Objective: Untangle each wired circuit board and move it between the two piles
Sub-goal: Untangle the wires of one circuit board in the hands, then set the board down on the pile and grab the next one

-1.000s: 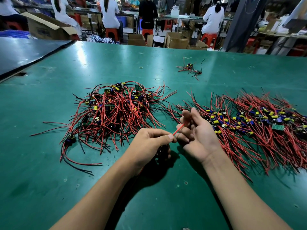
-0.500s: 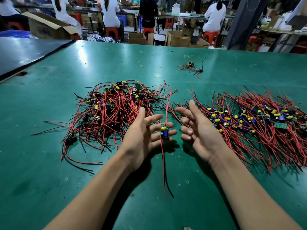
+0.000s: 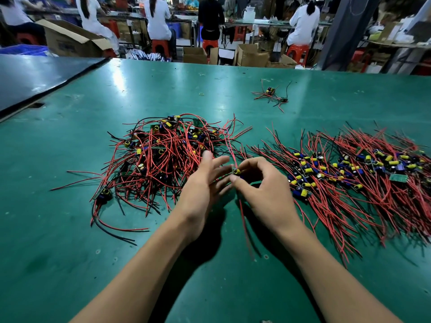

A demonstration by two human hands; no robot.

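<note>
The right hand [image 3: 263, 190] pinches a small wired circuit board [image 3: 236, 171] between thumb and curled fingers, with the board's yellow capacitor showing at the fingertips. The left hand [image 3: 200, 190] is just beside it, fingers straight, spread and blurred, tips near the board. The board's red wires [image 3: 243, 220] run beyond the fingertips and back under the right palm. A tangled pile [image 3: 163, 155] lies left of the left fingers, a flatter pile [image 3: 349, 173] right of the right knuckles, on the green table [image 3: 70, 229]

Left pile [image 3: 158, 164], table [image 3: 224, 294] lane, right pile [image 3: 361, 183].

board [image 3: 236, 171]: red leads, vertical | left pile [image 3: 163, 157]: tangled | right pile [image 3: 349, 173]: fanned
</note>
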